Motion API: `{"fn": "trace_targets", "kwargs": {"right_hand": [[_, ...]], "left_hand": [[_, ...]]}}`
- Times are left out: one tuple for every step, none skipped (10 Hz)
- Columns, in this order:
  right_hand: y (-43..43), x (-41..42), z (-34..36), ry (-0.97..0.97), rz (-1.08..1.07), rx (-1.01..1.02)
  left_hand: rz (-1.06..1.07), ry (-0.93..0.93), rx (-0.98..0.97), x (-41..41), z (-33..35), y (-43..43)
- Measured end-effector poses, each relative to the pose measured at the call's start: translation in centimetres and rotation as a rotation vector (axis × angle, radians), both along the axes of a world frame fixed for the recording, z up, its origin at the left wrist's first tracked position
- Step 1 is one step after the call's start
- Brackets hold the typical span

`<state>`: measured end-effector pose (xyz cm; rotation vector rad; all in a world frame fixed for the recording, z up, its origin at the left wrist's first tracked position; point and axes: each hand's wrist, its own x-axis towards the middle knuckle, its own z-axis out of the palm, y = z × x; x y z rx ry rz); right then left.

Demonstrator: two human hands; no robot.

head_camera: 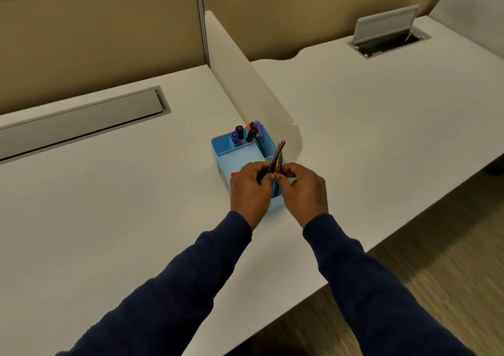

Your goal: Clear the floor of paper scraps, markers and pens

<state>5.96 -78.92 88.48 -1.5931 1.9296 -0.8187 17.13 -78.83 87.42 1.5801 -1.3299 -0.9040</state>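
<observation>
Both the left hand [249, 189] and right hand [302, 189] pinched the pens [276, 159] with closed fingers above the blue organizer [240, 153]; uneven release risked pens missing a compartment and rolling off the surface [122, 192].

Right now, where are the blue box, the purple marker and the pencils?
blue box [221, 145]: head view, back left rim.
purple marker [258, 129]: head view, its cap.
pencils [278, 151]: head view, shafts above the hands.

Matt plastic organiser [222, 148]; smooth desktop [109, 192]

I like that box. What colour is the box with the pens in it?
Light blue. The organizer box on the desk shows clearly in the head view.
</observation>
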Motion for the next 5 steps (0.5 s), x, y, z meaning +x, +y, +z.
{"fn": "trace_targets", "kwargs": {"right_hand": [[0.2, 0.1, -0.1, 0.007, -0.019, 0.016], [0.6, 0.2, -0.4, 0.008, -0.041, 0.024], [1.0, 0.2, -0.1, 0.005, -0.052, 0.022], [2.0, 0.1, 0.4, -0.021, -0.055, -0.006], [3.0, -0.2, 0.7, -0.042, -0.068, -0.046]], "left_hand": [[-0.028, -0.017, -0.009, 0.2, 0.0, 0.2], [-0.049, -0.030, -0.012, 0.3, 0.0, 0.4], [-0.057, -0.016, -0.006, 0.4, 0.4, 0.7], [-0.057, -0.014, -0.008, 0.8, 0.4, 1.3], [-0.030, -0.042, -0.006, 1.1, 0.4, 2.3]]}}
